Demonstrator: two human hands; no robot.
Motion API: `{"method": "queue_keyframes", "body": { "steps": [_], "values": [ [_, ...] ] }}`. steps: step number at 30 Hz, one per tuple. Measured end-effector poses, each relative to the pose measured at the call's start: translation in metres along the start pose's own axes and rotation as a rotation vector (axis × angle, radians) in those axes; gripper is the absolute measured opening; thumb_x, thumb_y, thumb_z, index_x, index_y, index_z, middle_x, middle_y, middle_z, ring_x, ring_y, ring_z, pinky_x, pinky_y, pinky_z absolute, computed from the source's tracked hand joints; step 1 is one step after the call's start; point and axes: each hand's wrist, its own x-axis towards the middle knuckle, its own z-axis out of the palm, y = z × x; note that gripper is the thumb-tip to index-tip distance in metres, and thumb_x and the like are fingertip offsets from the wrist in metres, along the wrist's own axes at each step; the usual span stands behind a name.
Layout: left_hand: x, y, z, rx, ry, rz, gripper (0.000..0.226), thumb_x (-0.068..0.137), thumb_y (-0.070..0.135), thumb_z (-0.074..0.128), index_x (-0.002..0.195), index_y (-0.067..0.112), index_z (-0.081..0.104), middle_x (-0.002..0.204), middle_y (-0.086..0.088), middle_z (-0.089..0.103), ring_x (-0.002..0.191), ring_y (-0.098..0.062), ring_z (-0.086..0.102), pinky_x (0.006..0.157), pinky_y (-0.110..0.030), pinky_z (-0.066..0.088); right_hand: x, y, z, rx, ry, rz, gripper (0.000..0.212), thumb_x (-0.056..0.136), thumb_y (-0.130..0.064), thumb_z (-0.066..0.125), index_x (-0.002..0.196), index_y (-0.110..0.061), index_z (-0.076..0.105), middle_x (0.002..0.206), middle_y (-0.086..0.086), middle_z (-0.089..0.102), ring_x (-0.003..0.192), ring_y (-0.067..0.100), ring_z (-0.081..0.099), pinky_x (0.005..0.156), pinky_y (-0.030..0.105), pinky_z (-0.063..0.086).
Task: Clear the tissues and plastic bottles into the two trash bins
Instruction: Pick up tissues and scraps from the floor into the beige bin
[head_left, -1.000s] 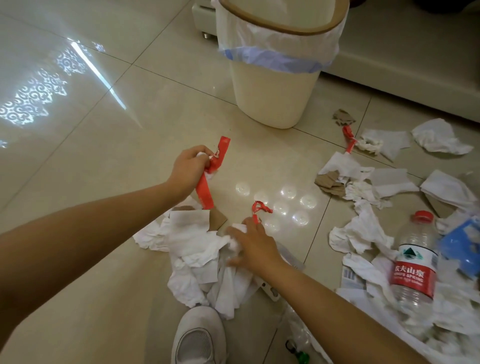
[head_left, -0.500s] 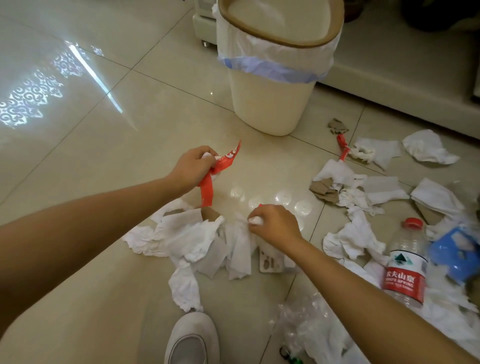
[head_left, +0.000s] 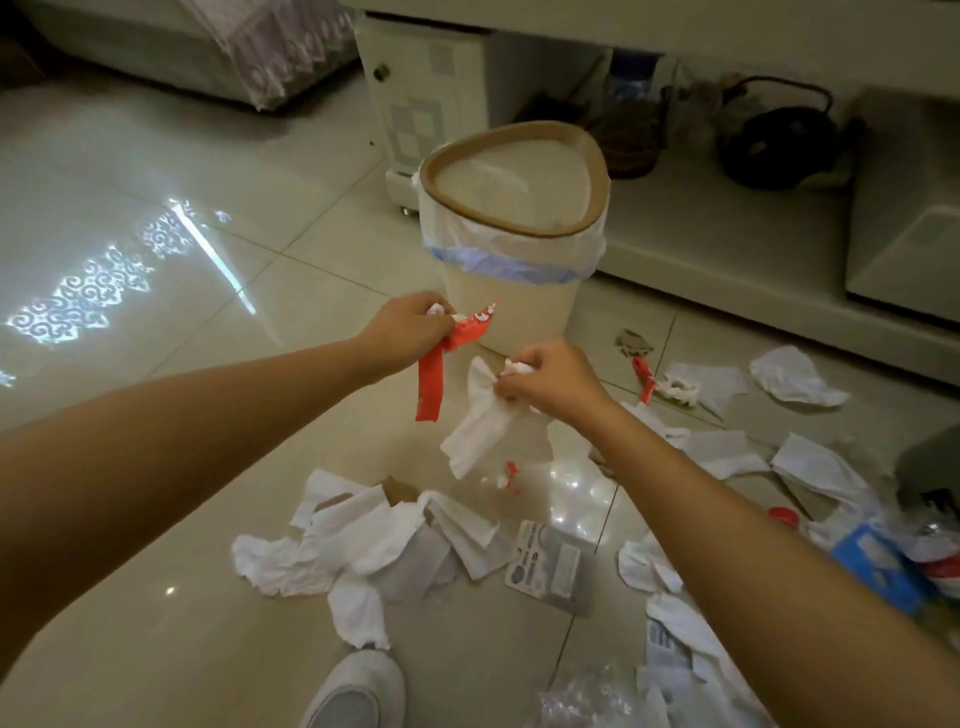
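Tissue (head_left: 480, 421) is pinched in the right hand (head_left: 550, 376), its fingers pressed together on a crumpled upper corner so that the rest of the sheet hangs limp above the floor (head_left: 171, 613), just in front of the lined trash bin (head_left: 511, 244). A long red wrapper strip (head_left: 434, 371) and a small wad of white paper are clamped in the closed grip of the left hand (head_left: 410, 327), the strip dangling free below the knuckles. Many more tissues are scattered on the tiles: a heap (head_left: 379, 545) is seen near the white shoe (head_left: 356, 691), and further pieces (head_left: 795, 376) are spread to the right. Only the red cap (head_left: 782, 515) of a plastic bottle is made out at the right edge, among blue packaging. Such tissue is judged almost weightless, soft and easily torn, so a light pinch on a bunched part is thought sufficient, and several sheets could probably be gathered into one fistful. Bottles are expected to be light, smooth and stiff enough to be taken around the body or the neck. Only one bin is visible; where the second stands cannot be told.
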Motion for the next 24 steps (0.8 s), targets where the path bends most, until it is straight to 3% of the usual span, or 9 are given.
{"method": "queue_keyframes", "body": {
  "steps": [4, 6, 9, 11, 14, 16, 18, 21, 24],
  "values": [
    [0.001, 0.013, -0.015, -0.087, 0.111, 0.017, 0.015, 0.088, 0.022, 0.053, 0.097, 0.012, 0.062, 0.070, 0.003, 0.061, 0.060, -0.009, 0.054, 0.050, -0.022, 0.041, 0.006, -0.018, -0.006, 0.108, 0.092, -0.009, 0.023, 0.067, -0.024, 0.070, 0.070, -0.001, 0.065, 0.062, 0.009, 0.056, 0.060, 0.019, 0.052, 0.057, 0.032, 0.041],
    [0.005, 0.023, -0.024, -0.156, 0.193, 0.042, 0.012, 0.086, 0.021, 0.055, 0.091, 0.013, 0.062, 0.066, 0.003, 0.061, 0.055, -0.008, 0.054, 0.048, -0.020, 0.040, 0.006, -0.027, -0.010, 0.167, 0.157, 0.008, 0.023, 0.068, -0.024, 0.069, 0.073, -0.002, 0.066, 0.066, 0.013, 0.060, 0.062, 0.022, 0.054, 0.057, 0.034, 0.042],
    [0.022, 0.050, -0.041, -0.234, 0.264, 0.088, 0.013, 0.080, 0.025, 0.059, 0.075, 0.016, 0.066, 0.062, 0.001, 0.060, 0.058, -0.016, 0.052, 0.054, -0.027, 0.041, 0.002, -0.037, -0.022, 0.233, 0.275, 0.041, 0.018, 0.072, -0.020, 0.069, 0.074, -0.002, 0.067, 0.068, 0.015, 0.063, 0.060, 0.023, 0.055, 0.056, 0.032, 0.041],
    [0.038, 0.073, -0.048, -0.248, 0.264, 0.118, 0.023, 0.081, 0.024, 0.059, 0.059, 0.019, 0.062, 0.049, 0.005, 0.057, 0.056, -0.015, 0.050, 0.055, -0.028, 0.040, -0.002, -0.040, -0.030, 0.286, 0.362, 0.069, 0.011, 0.073, -0.020, 0.070, 0.071, -0.009, 0.070, 0.070, 0.011, 0.067, 0.064, 0.026, 0.062, 0.059, 0.038, 0.050],
    [0.073, 0.105, -0.048, -0.270, 0.217, 0.132, 0.024, 0.081, 0.021, 0.060, 0.057, 0.018, 0.057, 0.055, -0.001, 0.056, 0.058, -0.017, 0.052, 0.054, -0.027, 0.042, -0.008, -0.039, -0.039, 0.350, 0.455, 0.127, 0.017, 0.074, -0.020, 0.071, 0.059, -0.024, 0.065, 0.061, -0.003, 0.063, 0.061, 0.018, 0.059, 0.061, 0.035, 0.050],
    [0.100, 0.115, -0.040, -0.299, 0.160, 0.117, 0.017, 0.081, 0.024, 0.061, 0.066, 0.016, 0.059, 0.061, -0.004, 0.058, 0.063, -0.020, 0.056, 0.053, -0.027, 0.045, -0.010, -0.037, -0.043, 0.380, 0.489, 0.160, 0.020, 0.075, -0.019, 0.072, 0.057, -0.020, 0.063, 0.058, -0.001, 0.059, 0.058, 0.017, 0.054, 0.059, 0.032, 0.045],
    [0.121, 0.118, -0.029, -0.346, 0.084, 0.075, 0.015, 0.086, 0.027, 0.062, 0.084, 0.012, 0.062, 0.071, -0.007, 0.064, 0.073, -0.023, 0.063, 0.056, -0.028, 0.051, -0.009, -0.038, -0.049, 0.413, 0.514, 0.185, 0.014, 0.076, -0.020, 0.073, 0.065, -0.014, 0.067, 0.064, 0.003, 0.064, 0.061, 0.019, 0.060, 0.060, 0.033, 0.050],
    [0.137, 0.114, -0.013, -0.415, 0.032, -0.030, 0.048, 0.088, 0.045, 0.060, 0.117, 0.006, 0.057, 0.106, -0.012, 0.066, 0.092, -0.027, 0.066, 0.069, -0.033, 0.056, 0.003, -0.051, -0.061, 0.466, 0.576, 0.181, 0.006, 0.075, -0.018, 0.073, 0.070, -0.017, 0.069, 0.071, 0.003, 0.068, 0.068, 0.022, 0.065, 0.062, 0.036, 0.055],
    [0.142, 0.104, -0.013, -0.454, 0.086, -0.067, 0.069, 0.088, 0.061, 0.049, 0.136, 0.012, 0.044, 0.119, -0.010, 0.055, 0.104, -0.029, 0.058, 0.067, -0.030, 0.050, 0.023, -0.073, -0.073, 0.515, 0.613, 0.150, 0.004, 0.077, -0.018, 0.071, 0.074, -0.019, 0.069, 0.076, 0.001, 0.069, 0.074, 0.021, 0.066, 0.063, 0.035, 0.055]
  ]
}}
